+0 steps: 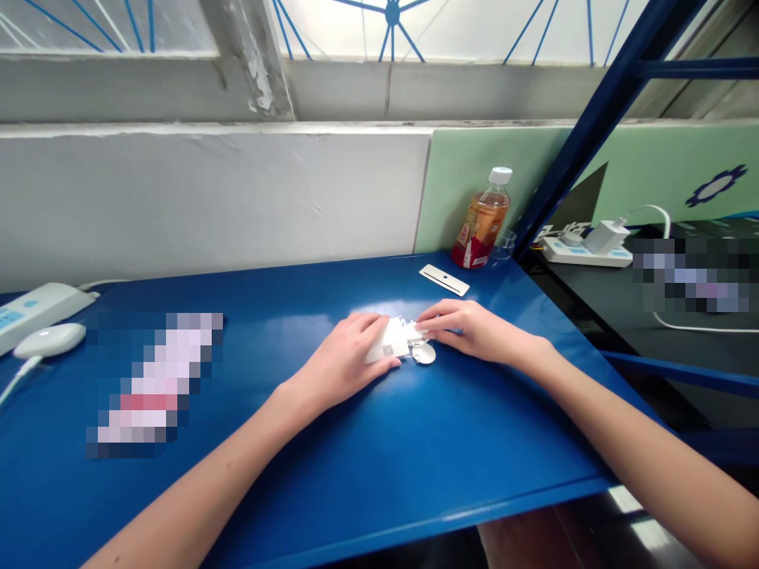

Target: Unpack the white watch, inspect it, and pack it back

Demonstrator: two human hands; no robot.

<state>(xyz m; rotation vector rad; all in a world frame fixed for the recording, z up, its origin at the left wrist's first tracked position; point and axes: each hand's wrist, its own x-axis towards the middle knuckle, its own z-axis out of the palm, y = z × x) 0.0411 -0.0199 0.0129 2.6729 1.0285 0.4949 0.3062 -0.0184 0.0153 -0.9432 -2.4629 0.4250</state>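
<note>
My left hand (356, 348) curls round a small white box (388, 341) with a grey printed patch, low over the blue desk (285, 474). The thumb lies along its near side and the fingers along the far side. From the right, my right hand (459, 325) meets the box's right end, its fingertips closed on a small white piece (416, 333) whose kind I cannot make out. A round white disc (423, 353) lies just below those fingertips, beside the box. Behind my right hand rests a flat white strip (444, 280) with a dark slot.
A tea-coloured drink bottle (483, 217) stands at the back right corner by the blue bed-frame post (569, 134). At the left are a white power strip (41, 312), a white mouse-shaped device (50, 341) with a cable, and a blurred-out object (157, 383).
</note>
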